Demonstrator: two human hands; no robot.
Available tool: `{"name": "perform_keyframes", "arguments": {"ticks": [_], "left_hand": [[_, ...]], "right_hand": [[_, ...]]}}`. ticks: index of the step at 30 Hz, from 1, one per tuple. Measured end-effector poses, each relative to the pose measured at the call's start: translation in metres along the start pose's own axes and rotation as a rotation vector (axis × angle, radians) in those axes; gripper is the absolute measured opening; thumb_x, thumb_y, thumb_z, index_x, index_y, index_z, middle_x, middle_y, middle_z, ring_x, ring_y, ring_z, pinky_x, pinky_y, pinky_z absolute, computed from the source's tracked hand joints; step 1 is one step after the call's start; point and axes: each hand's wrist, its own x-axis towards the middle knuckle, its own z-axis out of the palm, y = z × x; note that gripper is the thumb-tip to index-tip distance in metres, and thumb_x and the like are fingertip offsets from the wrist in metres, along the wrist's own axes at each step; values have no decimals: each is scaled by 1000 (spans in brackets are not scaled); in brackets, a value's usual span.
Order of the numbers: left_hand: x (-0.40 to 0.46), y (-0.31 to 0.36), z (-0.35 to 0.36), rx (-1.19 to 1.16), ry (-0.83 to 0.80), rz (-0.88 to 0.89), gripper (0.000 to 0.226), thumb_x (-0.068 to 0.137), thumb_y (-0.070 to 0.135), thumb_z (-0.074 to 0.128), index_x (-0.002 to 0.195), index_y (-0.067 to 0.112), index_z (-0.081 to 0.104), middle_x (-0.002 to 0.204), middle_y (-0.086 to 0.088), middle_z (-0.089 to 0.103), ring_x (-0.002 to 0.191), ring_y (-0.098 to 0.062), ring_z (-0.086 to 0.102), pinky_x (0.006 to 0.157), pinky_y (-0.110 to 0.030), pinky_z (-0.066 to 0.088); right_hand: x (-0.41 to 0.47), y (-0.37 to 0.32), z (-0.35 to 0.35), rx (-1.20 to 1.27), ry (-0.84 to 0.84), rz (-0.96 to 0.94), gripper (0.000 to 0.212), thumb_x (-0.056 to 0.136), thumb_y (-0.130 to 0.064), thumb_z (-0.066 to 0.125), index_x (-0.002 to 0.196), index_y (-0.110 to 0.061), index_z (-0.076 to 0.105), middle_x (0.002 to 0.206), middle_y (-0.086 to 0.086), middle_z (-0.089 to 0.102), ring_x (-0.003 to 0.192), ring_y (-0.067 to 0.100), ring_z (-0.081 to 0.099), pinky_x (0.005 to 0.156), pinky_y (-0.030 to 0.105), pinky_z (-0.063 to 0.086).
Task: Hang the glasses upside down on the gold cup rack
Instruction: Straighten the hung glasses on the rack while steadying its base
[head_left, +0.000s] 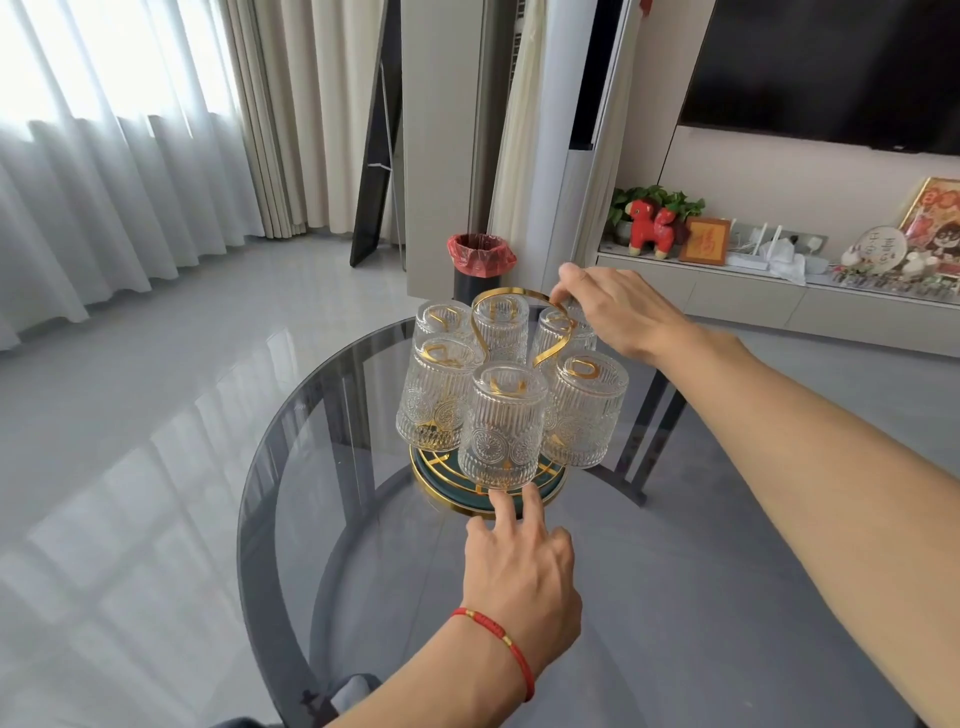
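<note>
At the table's (322, 519) centre, six ribbed clear glasses (503, 431) are hanging mouth-down on the gold rack (511, 299), so hanging seems finishing: the right hand (618, 312) is pinching its handle at two o'clock, the left hand (519, 551) is touching the base at six, fingers spread, likely needing only careful letting go.

Six ribbed glasses (503, 426) hang upside down on the gold cup rack (485, 332), which stands on the round glass tabletop (675, 597). The right hand (618, 309) pinches the rack's loop handle near the far right glass. The left hand (519, 561) is open, with its fingers (506, 506) at the rack's base rim.
</note>
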Motion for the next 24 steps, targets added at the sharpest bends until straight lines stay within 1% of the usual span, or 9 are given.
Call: {"name": "perform_keyframes", "arguments": {"ticks": [2, 4, 6, 8, 11, 14, 16, 19, 24], "left_hand": [[0, 0, -1, -6, -3, 1, 36, 94, 35, 51, 122, 13, 59, 166, -21, 13, 144, -49, 19, 93, -50, 38], [-1, 0, -2, -11, -10, 1, 36, 94, 35, 51, 122, 13, 58, 166, -22, 13, 143, -50, 19, 94, -50, 38], [-2, 1, -4, -20, -15, 2, 36, 94, 33, 52, 122, 12, 59, 166, -23, 11, 144, -51, 18, 94, -51, 39], [-3, 1, -4, -22, -24, 6, 35, 94, 32, 52, 121, 11, 60, 166, -24, 10, 144, -52, 15, 95, -53, 39], [-2, 2, -4, -24, -45, 10, 36, 94, 31, 52, 122, 10, 60, 165, -25, 9, 144, -54, 11, 96, -55, 39], [-1, 2, -4, -43, -50, 2, 35, 93, 29, 53, 121, 10, 60, 165, -24, 8, 145, -53, 10, 94, -53, 38], [-1, 3, -3, -50, -50, 0, 35, 93, 29, 53, 121, 10, 60, 165, -24, 9, 145, -53, 10, 92, -52, 38], [0, 4, -2, -55, -49, -5, 34, 92, 28, 54, 120, 9, 60, 164, -26, 9, 144, -54, 10, 92, -52, 37], [-1, 6, -3, -44, -64, -2, 36, 93, 28, 54, 123, 9, 59, 164, -28, 6, 144, -56, 7, 93, -53, 38]], "right_hand": [[6, -15, -1, 103, -17, -17, 68, 107, -57, 18, 111, -22, 76, 127, 4, 71, 119, 21, 61, 97, 41, 40], [13, -29, 0, 189, -82, -25, 70, 105, -61, 17, 109, -25, 77, 123, 0, 73, 117, 19, 64, 102, 43, 43], [18, -39, 3, 226, -164, -23, 75, 102, -67, 16, 109, -24, 77, 120, 0, 74, 118, 19, 64, 108, 46, 41], [23, -44, 7, 221, -222, -16, 80, 100, -70, 14, 109, -23, 78, 120, 1, 73, 119, 19, 63, 111, 48, 38], [27, -46, 12, 184, -258, -5, 86, 101, -71, 10, 111, -21, 79, 120, 1, 73, 118, 16, 62, 107, 45, 36], [29, -46, 16, 147, -266, 1, 89, 99, -74, 9, 112, -21, 78, 125, 2, 72, 118, 17, 62, 101, 41, 37], [30, -47, 17, 107, -270, -5, 89, 99, -75, 9, 115, -20, 77, 129, 4, 70, 119, 20, 61, 96, 39, 34], [32, -49, 20, 19, -277, -21, 91, 99, -74, 8, 119, -18, 76, 140, 9, 64, 127, 27, 58, 96, 40, 29], [35, -49, 20, 5, -274, 30, 95, 95, -79, 6, 121, -19, 75, 148, 11, 57, 127, 26, 54, 94, 41, 26]]}}
